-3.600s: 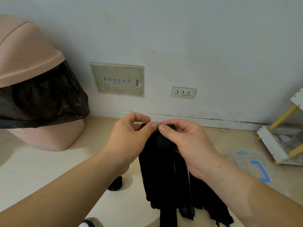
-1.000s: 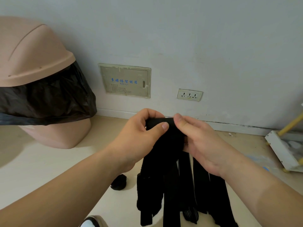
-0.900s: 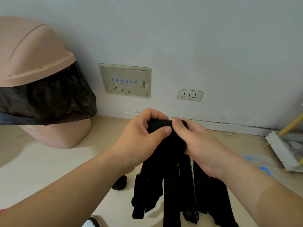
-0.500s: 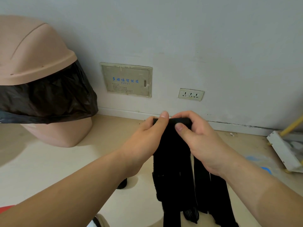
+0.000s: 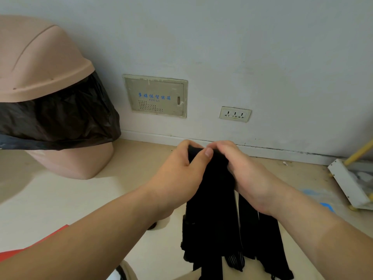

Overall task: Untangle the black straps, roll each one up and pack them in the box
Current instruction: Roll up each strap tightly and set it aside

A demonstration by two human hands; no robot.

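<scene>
A bundle of black straps (image 5: 214, 209) hangs in front of me, its top end wound into a roll between both hands. My left hand (image 5: 181, 174) grips the roll from the left, thumb laid across its top. From the right my right hand (image 5: 242, 170) curls its fingers over the roll. The loose strap ends dangle toward the floor. A small rolled black strap (image 5: 151, 226) lies on the floor, mostly hidden under my left wrist. No box is in view.
A pink swing-lid bin (image 5: 40, 98) with a black liner stands at the left by the wall. A wall panel (image 5: 155, 96) and socket (image 5: 235, 114) sit low on the wall. A white rack (image 5: 351, 182) stands at right. Something red (image 5: 30, 245) shows at the lower left.
Both hands kept turning the top of the straps, winding the roll. The hanging ends shifted right and rose a little. The view swung slightly, bringing the red thing into sight.
</scene>
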